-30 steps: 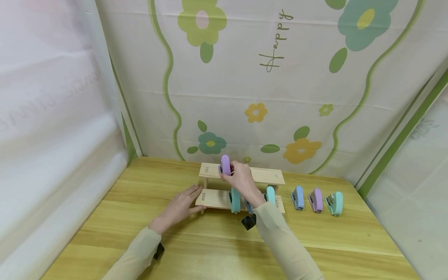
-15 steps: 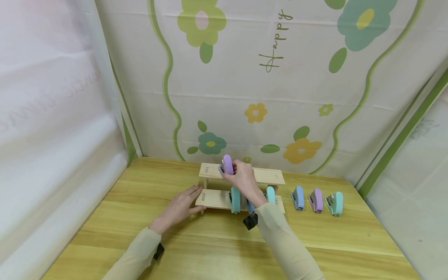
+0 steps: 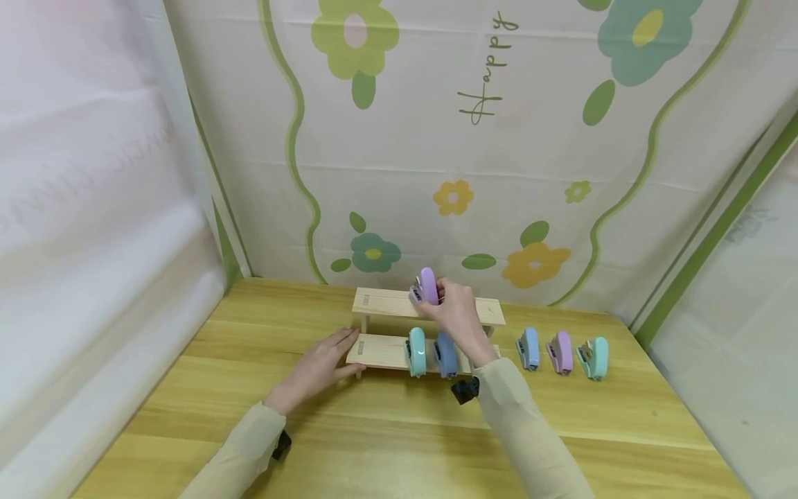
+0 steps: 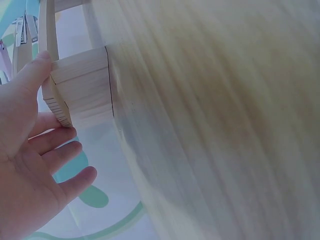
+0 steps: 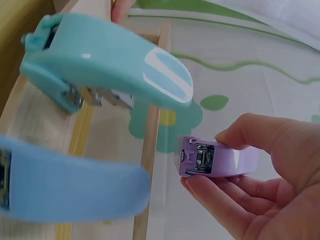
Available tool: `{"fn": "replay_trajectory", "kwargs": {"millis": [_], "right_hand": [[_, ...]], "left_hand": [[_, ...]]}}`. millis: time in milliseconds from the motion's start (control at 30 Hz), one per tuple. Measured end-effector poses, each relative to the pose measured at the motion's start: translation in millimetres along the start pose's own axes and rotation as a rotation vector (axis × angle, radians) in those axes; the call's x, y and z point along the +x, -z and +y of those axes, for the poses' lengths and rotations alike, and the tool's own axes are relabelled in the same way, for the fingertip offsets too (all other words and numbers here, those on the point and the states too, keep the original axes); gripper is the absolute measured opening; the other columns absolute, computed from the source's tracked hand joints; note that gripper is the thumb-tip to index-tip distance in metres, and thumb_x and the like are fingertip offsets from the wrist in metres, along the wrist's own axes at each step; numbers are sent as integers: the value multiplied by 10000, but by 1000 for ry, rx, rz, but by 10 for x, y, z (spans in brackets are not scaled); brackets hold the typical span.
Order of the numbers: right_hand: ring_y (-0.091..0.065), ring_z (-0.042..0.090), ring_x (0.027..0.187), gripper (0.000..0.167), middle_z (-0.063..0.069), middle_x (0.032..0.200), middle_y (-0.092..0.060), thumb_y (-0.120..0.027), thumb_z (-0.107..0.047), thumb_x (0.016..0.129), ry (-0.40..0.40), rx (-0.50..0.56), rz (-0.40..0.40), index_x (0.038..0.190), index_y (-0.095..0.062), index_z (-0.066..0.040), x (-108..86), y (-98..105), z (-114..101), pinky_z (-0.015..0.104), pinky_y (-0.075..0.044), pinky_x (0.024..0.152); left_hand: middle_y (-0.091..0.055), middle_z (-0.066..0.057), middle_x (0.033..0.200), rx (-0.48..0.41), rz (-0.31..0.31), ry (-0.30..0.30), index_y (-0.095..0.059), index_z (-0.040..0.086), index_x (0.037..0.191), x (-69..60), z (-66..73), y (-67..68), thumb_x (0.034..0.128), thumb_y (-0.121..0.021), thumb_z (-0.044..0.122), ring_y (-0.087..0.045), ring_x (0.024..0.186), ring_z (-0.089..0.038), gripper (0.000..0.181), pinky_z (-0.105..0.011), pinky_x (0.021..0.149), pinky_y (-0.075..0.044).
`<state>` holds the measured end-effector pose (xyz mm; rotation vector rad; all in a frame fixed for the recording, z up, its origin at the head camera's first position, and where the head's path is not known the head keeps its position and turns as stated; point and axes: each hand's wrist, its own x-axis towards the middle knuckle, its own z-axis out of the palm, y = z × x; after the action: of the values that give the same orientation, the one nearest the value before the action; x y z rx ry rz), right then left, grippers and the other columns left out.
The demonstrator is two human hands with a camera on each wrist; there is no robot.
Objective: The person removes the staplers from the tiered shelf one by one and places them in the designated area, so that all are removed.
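In the head view my right hand (image 3: 460, 313) pinches a purple stapler (image 3: 427, 285) between thumb and fingers, at the upper board of a two-step wooden rack (image 3: 380, 302). Seen from the right wrist, the same purple stapler (image 5: 220, 159) shows its end toward the camera. Whether it touches the board is unclear. My left hand (image 3: 318, 364) holds the left end of the lower board, its thumb and index finger on either side of the board's end (image 4: 59, 107). On that lower step stand a teal stapler (image 3: 416, 352) and a blue stapler (image 3: 445, 355); another teal one is mostly hidden behind my right wrist.
To the right of the rack, a blue stapler (image 3: 528, 348), a purple stapler (image 3: 562, 353) and a teal stapler (image 3: 595, 357) stand in a row on the wooden table (image 3: 399, 443). A flower-printed cloth (image 3: 399, 138) hangs behind the rack.
My right hand has carried the purple stapler to the right along the upper board. The blue stapler on the lower step is more visible now. My left hand stays at the rack's left end.
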<state>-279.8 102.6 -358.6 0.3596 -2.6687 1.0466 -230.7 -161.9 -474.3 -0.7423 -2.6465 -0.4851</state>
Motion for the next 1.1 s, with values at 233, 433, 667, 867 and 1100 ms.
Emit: {"fn": "replay_trajectory", "kwargs": {"millis": [233,433,667,867,1100], "right_hand": [[-726,278,828,377,202,978,-744,-780,-267,844,-8,-33,33,1045,-674,34,-7,159,177,365,-643,703],[-728,322,864,352,238,1009,-733,-766,-188,845,-39,-55,46,1075,-660,56,-33,319,289,393,-649,729],[-719,357,873,343,269,1004,-723,-731,-145,837,-53,-100,106,1078,-655,86,-87,523,474,433,-642,757],[-713,376,882,362,292,1012,-713,-712,-129,843,-74,-91,129,1104,-636,111,-151,703,668,446,-640,757],[-710,386,883,369,306,1032,-704,-701,-155,857,-119,-103,159,1103,-627,110,-228,897,861,433,-642,728]], "left_hand": [[-545,-257,1418,-5,-16,13,-514,-60,1395,-3,-2,-4,860,-752,387,-554,1299,-407,738,-504,1054,-515],[-547,-252,1417,-8,-5,7,-517,-61,1392,-5,-11,-10,852,-763,372,-556,1296,-407,734,-498,1049,-520],[-543,-253,1422,-7,-22,19,-508,-57,1401,-2,-3,-1,859,-752,382,-550,1303,-407,739,-501,1051,-518],[-539,-258,1423,-28,-22,21,-508,-62,1399,-10,7,12,859,-759,365,-543,1306,-417,733,-516,1058,-508],[-541,-264,1418,-26,-20,22,-510,-66,1395,-6,7,10,858,-761,361,-543,1306,-418,731,-515,1059,-507]]}}
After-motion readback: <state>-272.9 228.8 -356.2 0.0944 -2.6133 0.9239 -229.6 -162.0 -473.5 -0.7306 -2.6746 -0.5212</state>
